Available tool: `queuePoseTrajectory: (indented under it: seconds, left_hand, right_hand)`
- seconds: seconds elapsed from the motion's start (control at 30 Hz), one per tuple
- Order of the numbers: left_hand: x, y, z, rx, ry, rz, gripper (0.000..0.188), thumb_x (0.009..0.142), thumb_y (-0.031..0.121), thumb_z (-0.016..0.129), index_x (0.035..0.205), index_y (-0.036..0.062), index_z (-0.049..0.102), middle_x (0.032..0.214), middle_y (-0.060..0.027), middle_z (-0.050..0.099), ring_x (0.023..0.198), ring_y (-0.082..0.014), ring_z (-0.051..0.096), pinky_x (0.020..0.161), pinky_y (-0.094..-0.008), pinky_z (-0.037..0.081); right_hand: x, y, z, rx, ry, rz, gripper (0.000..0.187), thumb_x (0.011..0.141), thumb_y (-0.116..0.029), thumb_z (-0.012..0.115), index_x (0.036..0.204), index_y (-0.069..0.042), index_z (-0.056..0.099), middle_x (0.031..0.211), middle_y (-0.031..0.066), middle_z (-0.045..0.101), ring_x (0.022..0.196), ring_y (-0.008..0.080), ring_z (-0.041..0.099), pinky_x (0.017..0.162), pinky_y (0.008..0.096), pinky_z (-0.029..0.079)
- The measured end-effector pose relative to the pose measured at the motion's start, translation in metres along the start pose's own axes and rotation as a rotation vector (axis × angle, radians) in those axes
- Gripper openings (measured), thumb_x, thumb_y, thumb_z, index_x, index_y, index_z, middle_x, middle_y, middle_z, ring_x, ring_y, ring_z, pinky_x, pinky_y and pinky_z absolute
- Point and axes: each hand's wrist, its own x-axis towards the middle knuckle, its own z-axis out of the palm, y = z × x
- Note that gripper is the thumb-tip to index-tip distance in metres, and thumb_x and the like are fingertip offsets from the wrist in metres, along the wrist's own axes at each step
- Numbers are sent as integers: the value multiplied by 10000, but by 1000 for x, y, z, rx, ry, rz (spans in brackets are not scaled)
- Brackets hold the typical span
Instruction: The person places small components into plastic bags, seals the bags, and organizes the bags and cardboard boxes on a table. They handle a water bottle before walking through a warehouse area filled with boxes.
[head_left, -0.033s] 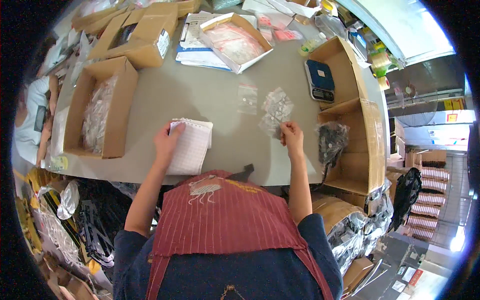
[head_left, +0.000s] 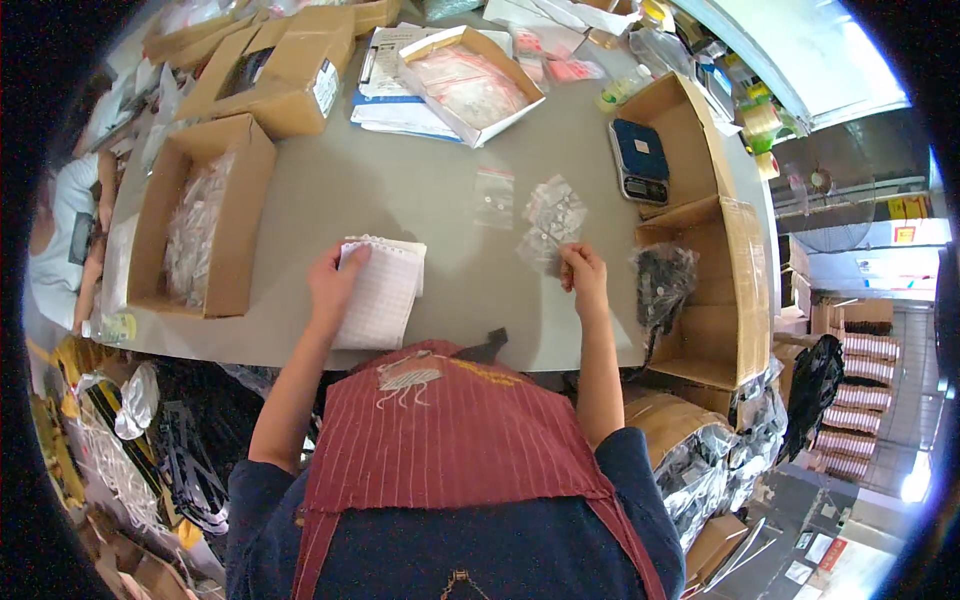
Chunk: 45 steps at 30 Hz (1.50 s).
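Observation:
My left hand is closed on the upper left edge of a spiral notepad with white gridded pages, its thumb on top. The pad lies near the table's front edge. My right hand is closed, fingertips pinched around a thin dark pen-like stick. Its tip points at a small pile of clear plastic bags with little round pale pieces in them. Just left of the pile, one more clear zip bag lies flat, with a small piece inside.
Left stands an open carton of small clear bags. A white box of zip bags sits at the back on papers. To the right are a digital scale, an open carton and a black plastic-wrapped bundle. Another person's arm shows far left.

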Motion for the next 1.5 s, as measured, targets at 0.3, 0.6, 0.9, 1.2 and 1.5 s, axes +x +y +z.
queuePoseTrajectory:
  seconds: [0.3,0.6,0.9,1.2,1.5]
  left_hand:
    - [1,25,12,-55,-91,33,205,882,206,731,999,38,725,842,47,668,754,-51,561,681,-237,465]
    - [-10,48,19,35,-89,26,255,868,234,746,1029,36,735,864,15,691,773,-65,591,706,-246,484]
    - [-8,74,35,-120,-280,76,251,852,195,750,1045,36,725,915,-23,706,803,-98,629,725,-261,503]
    - [9,114,72,-507,-746,-6,235,793,108,731,997,-3,698,890,-75,710,786,-157,664,747,-298,527]
    - [11,55,37,-536,-518,-123,228,824,154,732,993,4,702,923,-76,721,795,-147,674,732,-304,541]
  right_hand:
    - [-8,-30,7,441,-354,139,223,933,-164,622,760,-104,495,616,-19,412,453,88,358,420,250,265]
    - [-8,-25,9,576,-489,206,219,943,-218,644,817,-118,495,618,-63,369,444,45,319,396,205,234]
    - [-7,-13,26,649,-563,214,125,875,-170,672,924,-99,582,661,-75,391,475,26,302,381,175,199]
    - [-12,-45,69,544,-666,140,202,853,-138,691,1005,-24,625,683,-64,479,503,7,382,370,174,261]
    - [20,-20,-19,-8,-249,104,120,832,-147,682,848,-31,653,576,-48,446,455,52,372,396,236,257]
